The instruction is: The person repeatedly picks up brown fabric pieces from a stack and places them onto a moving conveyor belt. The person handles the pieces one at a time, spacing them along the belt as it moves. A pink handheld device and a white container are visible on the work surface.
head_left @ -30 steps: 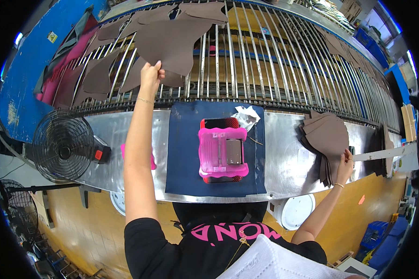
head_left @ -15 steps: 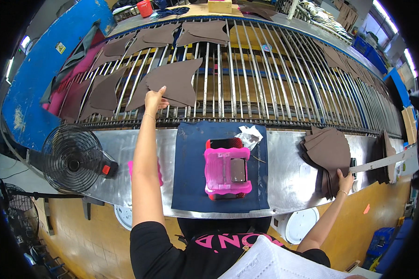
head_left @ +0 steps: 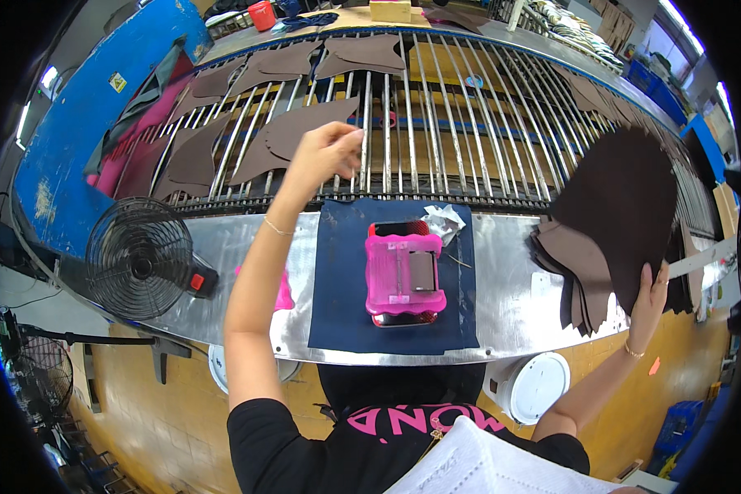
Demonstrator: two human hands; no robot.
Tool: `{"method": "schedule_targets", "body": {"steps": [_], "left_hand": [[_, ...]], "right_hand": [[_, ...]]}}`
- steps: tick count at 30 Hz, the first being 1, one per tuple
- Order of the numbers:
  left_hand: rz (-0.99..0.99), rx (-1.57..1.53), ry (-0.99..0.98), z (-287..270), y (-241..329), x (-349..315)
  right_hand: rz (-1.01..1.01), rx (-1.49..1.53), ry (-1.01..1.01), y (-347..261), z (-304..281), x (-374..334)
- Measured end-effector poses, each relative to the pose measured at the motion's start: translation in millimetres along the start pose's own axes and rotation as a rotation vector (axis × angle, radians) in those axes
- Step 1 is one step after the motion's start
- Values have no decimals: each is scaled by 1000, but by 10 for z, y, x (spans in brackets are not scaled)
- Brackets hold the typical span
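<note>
My right hand [head_left: 650, 296] grips the lower edge of a dark brown cut panel [head_left: 626, 198], held up over a fanned stack of similar brown panels [head_left: 575, 267] on the metal table. My left hand [head_left: 328, 156] is above the near part of the roller conveyor, its fingers loosely bent and apart, with nothing seen in them. Just beyond it, overlapping brown panels [head_left: 276, 144] lie across the metal rods, partly covered by that hand. The panels' material cannot be told for sure.
Between my arms, a pink scallop-edged tray-like piece [head_left: 383, 276] rests on a dark blue mat [head_left: 337, 313]. A black wire fan [head_left: 140, 259] stands at the left, near the blue machine housing [head_left: 58, 181]. The rod conveyor [head_left: 436, 132] runs beyond the steel table [head_left: 506, 305].
My left hand has come off the panels on the conveyor and moved right. My right hand has lifted a panel up from the stack. The view has shifted slightly.
</note>
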State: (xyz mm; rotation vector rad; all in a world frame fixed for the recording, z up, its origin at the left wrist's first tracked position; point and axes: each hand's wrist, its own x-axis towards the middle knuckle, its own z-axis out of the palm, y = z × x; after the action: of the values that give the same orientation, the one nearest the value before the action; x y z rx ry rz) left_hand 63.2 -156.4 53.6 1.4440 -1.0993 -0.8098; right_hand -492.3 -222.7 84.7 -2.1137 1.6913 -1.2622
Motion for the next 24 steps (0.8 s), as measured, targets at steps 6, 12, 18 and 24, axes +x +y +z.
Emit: {"method": "schedule_targets", "body": {"steps": [6, 12, 18, 24], "left_hand": [[281, 19, -177, 690, 569, -407], [60, -8, -93, 118, 914, -802], [162, 157, 234, -516, 897, -1220], [103, 378, 407, -861, 770, -1604]], "right_hand": [[3, 792, -35, -1053, 583, 19], [-192, 920, -309, -1665, 1116, -125], [-397, 592, -565, -1916, 1601, -390], [-446, 711, -660, -2069, 1970, -649]]}}
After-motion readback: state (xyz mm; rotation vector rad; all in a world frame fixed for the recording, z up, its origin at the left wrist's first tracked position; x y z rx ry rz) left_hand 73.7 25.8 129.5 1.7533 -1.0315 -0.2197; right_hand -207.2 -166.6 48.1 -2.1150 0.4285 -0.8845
